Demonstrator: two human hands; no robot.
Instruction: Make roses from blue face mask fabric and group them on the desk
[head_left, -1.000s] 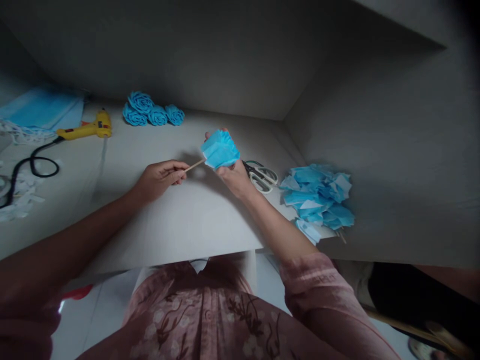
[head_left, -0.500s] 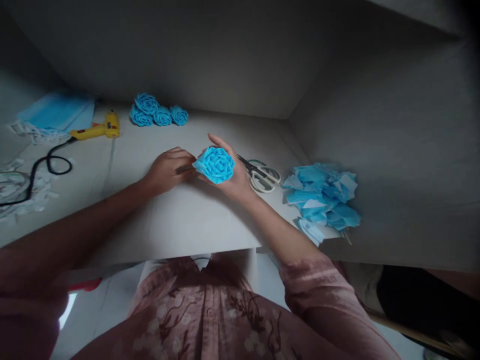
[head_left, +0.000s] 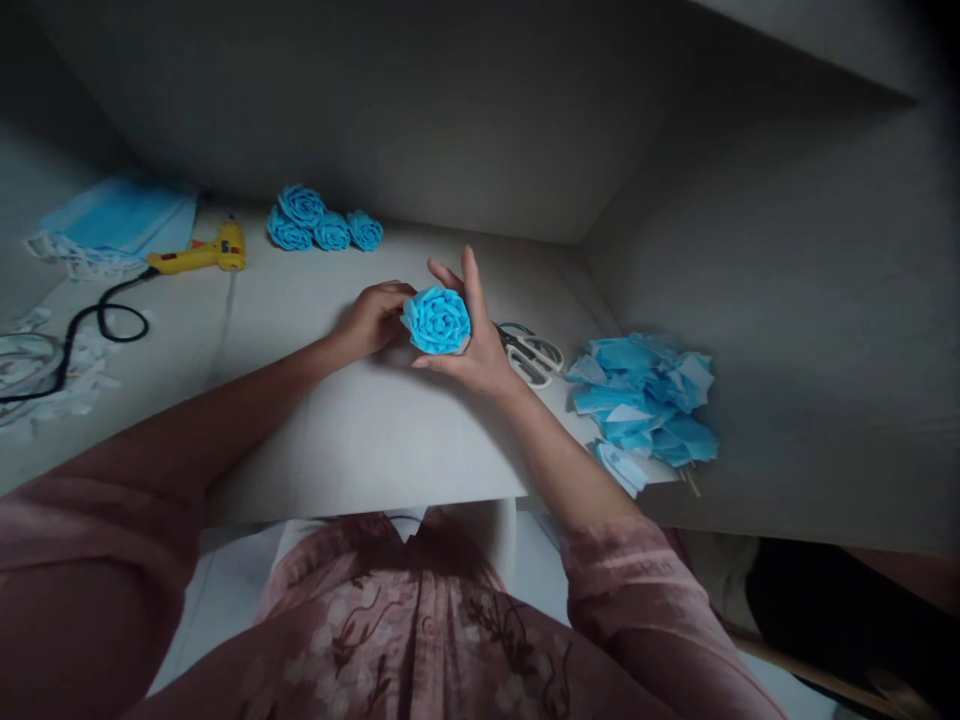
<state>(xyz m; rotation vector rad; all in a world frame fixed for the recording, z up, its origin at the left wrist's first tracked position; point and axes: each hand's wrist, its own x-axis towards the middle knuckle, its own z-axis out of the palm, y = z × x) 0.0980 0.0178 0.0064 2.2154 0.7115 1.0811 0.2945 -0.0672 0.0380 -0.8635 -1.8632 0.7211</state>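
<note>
A blue rose-like flower [head_left: 437, 321], made of soft folded sheet material, faces up between my two hands above the table. My right hand [head_left: 486, 348] cups it from the right, with the thumb below it and the index finger raised along its far side. Closed at the flower's left edge, my left hand [head_left: 373, 318] has its fingertips partly hidden behind the petals. The stem, if there is one, is out of sight under the flower. Scissors [head_left: 532, 357] with white handles lie just right of my right hand.
Several finished blue roses [head_left: 334, 231] sit along the back wall. At left are a yellow glue gun [head_left: 199, 258] with a black cord, stacked blue face masks [head_left: 124, 218] and white scraps [head_left: 82, 375]. Blue cut pieces [head_left: 645, 395] with sticks are piled at right.
The pointed petal sticking out at the flower's left now lies against it. My left hand has shifted right and slightly up; my right hand's index finger and thumb have spread around the flower.
</note>
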